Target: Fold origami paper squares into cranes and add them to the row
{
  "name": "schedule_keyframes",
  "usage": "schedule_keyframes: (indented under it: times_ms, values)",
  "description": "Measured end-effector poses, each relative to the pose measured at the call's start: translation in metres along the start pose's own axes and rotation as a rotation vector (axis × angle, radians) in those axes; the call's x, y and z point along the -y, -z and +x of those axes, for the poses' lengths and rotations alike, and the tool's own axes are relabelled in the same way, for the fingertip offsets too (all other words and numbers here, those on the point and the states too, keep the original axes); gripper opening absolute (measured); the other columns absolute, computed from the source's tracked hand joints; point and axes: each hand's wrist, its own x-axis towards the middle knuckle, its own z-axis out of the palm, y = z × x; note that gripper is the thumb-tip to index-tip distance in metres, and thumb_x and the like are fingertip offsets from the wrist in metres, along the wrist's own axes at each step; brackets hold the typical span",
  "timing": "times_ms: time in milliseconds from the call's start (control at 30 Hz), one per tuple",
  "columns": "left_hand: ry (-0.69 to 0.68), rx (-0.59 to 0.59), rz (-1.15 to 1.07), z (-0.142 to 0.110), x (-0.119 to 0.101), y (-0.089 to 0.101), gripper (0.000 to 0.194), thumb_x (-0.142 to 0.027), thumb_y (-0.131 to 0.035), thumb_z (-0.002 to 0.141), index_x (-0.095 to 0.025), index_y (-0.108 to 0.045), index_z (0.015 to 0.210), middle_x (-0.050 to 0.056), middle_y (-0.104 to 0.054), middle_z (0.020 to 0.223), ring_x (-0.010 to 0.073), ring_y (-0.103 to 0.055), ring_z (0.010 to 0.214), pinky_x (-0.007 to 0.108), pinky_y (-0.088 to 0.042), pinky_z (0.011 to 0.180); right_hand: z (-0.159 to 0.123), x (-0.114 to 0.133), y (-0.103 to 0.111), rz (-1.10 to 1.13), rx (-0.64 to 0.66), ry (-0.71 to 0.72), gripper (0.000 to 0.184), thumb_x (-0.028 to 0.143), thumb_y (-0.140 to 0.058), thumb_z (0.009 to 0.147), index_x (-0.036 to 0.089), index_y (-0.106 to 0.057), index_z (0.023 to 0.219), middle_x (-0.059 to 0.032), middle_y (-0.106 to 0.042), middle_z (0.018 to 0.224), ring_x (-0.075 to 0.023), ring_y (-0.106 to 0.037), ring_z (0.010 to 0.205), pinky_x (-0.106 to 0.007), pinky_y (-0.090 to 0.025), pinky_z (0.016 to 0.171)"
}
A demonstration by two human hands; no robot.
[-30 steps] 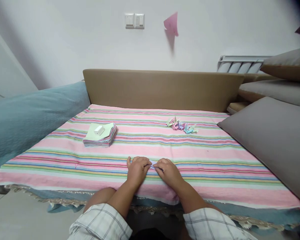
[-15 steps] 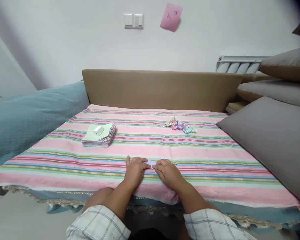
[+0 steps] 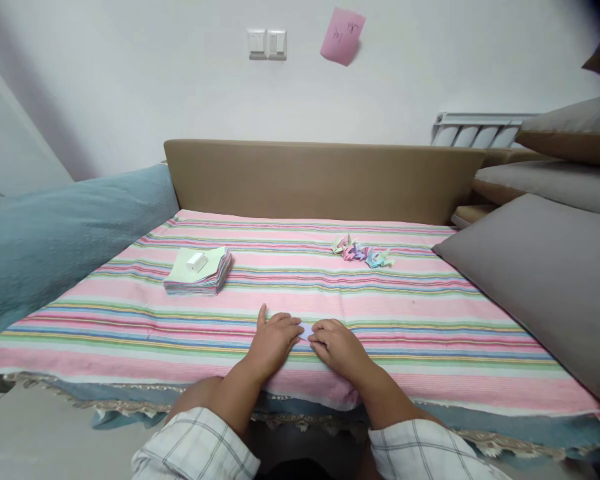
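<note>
A small piece of pale lilac folded paper (image 3: 306, 331) lies on the striped cloth, between my two hands and partly under their fingers. My left hand (image 3: 275, 338) holds its left side, fingers bent together and one finger sticking up to the left. My right hand (image 3: 336, 342) pinches the paper's right end between thumb and fingers. Most of the paper is covered, so its full shape is hidden. Farther back to the right sits a row of several folded paper cranes (image 3: 360, 252) in green, pink, purple and blue.
At the left, a stack of coloured paper sheets (image 3: 199, 283) bears a small white block (image 3: 197, 261). The striped cloth (image 3: 130, 320) covers the seat, bounded by a brown backrest (image 3: 320, 180), a blue armrest (image 3: 75, 230) and a grey cushion (image 3: 535, 267).
My left hand has shifted slightly along the paper, its raised finger now more upright. A little more of the lilac paper shows between the hands. My right hand has barely moved.
</note>
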Motion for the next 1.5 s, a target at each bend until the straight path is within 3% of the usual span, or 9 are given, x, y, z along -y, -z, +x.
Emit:
schedule_keyframes:
  times_ms: [133, 333, 600, 967, 1067, 1167, 1267, 1333, 1500]
  values:
    - [-0.113, 0.106, 0.074, 0.012, -0.001, 0.007, 0.014, -0.022, -0.057, 0.082, -0.028, -0.067, 0.091, 0.002, -0.07, 0.095, 0.0199, -0.058, 0.096, 0.056, -0.007, 0.107, 0.001, 0.0, 0.001, 0.03, 0.008, -0.018, 0.017, 0.019, -0.058, 0.08, 0.022, -0.07, 0.091, -0.0047, -0.065, 0.097, -0.019, -0.056, 0.092, -0.033, -0.045, 0.084]
    - [-0.15, 0.054, 0.15, 0.012, -0.012, 0.001, 0.018, -0.017, -0.051, 0.083, -0.022, -0.065, 0.093, 0.005, -0.068, 0.089, 0.0183, -0.059, 0.088, 0.046, -0.021, 0.105, 0.0, -0.001, 0.004, 0.088, 0.007, 0.002, 0.018, 0.019, -0.061, 0.077, 0.02, -0.066, 0.095, -0.0056, -0.063, 0.099, -0.0194, -0.054, 0.094, -0.034, -0.043, 0.086]
    - [-0.174, 0.239, 0.241, 0.021, -0.016, 0.008, 0.013, -0.017, -0.052, 0.083, -0.018, -0.064, 0.087, 0.006, -0.066, 0.081, 0.0202, -0.06, 0.077, 0.033, -0.043, 0.074, 0.0, -0.007, 0.005, 0.141, 0.02, 0.04, 0.025, 0.016, -0.06, 0.075, 0.021, -0.064, 0.099, -0.0048, -0.065, 0.102, -0.0191, -0.056, 0.097, -0.035, -0.042, 0.089]
    - [-0.149, -0.002, 0.157, 0.014, -0.009, -0.015, 0.018, -0.018, -0.048, 0.085, -0.018, -0.062, 0.096, 0.008, -0.067, 0.085, 0.0213, -0.061, 0.082, 0.035, -0.046, 0.077, 0.001, -0.007, 0.007, 0.311, -0.03, -0.066, 0.031, 0.013, -0.06, 0.07, 0.022, -0.064, 0.1, -0.0054, -0.066, 0.101, -0.0202, -0.057, 0.098, -0.038, -0.042, 0.092]
    - [-0.064, -0.08, -0.014, 0.014, -0.008, -0.008, 0.02, -0.021, -0.048, 0.085, -0.02, -0.064, 0.097, 0.008, -0.069, 0.091, 0.0212, -0.061, 0.085, 0.034, -0.045, 0.08, 0.003, -0.011, 0.006, 0.538, -0.129, -0.197, 0.045, 0.021, -0.064, 0.069, 0.022, -0.057, 0.114, -0.008, -0.062, 0.11, -0.0209, -0.057, 0.101, -0.038, -0.044, 0.09]
    - [0.206, -0.22, -0.405, 0.014, -0.016, 0.001, 0.025, -0.03, -0.046, 0.086, -0.022, -0.066, 0.099, 0.004, -0.07, 0.092, 0.019, -0.062, 0.084, 0.03, -0.045, 0.078, 0.005, -0.012, 0.004, 0.9, -0.262, -0.308, 0.07, 0.029, -0.071, 0.065, 0.025, -0.042, 0.129, -0.0101, -0.055, 0.119, -0.0208, -0.055, 0.105, -0.036, -0.047, 0.086]
    - [0.458, -0.244, -1.013, 0.014, -0.027, 0.003, 0.03, -0.042, -0.054, 0.08, -0.018, -0.068, 0.091, 0.001, -0.068, 0.073, 0.0147, -0.059, 0.064, 0.023, -0.044, 0.061, 0.007, -0.005, 0.0, 1.156, -0.262, -0.388, 0.06, 0.035, -0.074, 0.063, 0.023, -0.052, 0.118, -0.0084, -0.059, 0.108, -0.0189, -0.058, 0.095, -0.034, -0.049, 0.08]
    - [0.559, -0.21, -1.273, 0.013, -0.031, -0.001, 0.033, -0.045, -0.06, 0.075, -0.017, -0.068, 0.09, 0.0, -0.066, 0.067, 0.0121, -0.055, 0.056, 0.021, -0.042, 0.055, 0.009, 0.002, -0.003, 1.259, -0.194, -0.441, 0.048, 0.039, -0.074, 0.063, 0.019, -0.06, 0.105, -0.006, -0.062, 0.095, -0.0163, -0.06, 0.083, -0.031, -0.05, 0.073]
    - [0.612, -0.211, -1.355, 0.009, -0.032, -0.016, 0.032, -0.045, -0.066, 0.069, -0.016, -0.071, 0.083, 0.001, -0.067, 0.067, 0.0128, -0.056, 0.058, 0.021, -0.043, 0.057, 0.014, 0.018, -0.011, 1.282, -0.197, -0.438, 0.038, 0.041, -0.074, 0.062, 0.016, -0.064, 0.09, 0.0028, -0.056, 0.065, -0.0085, -0.05, 0.055, -0.022, -0.043, 0.053]
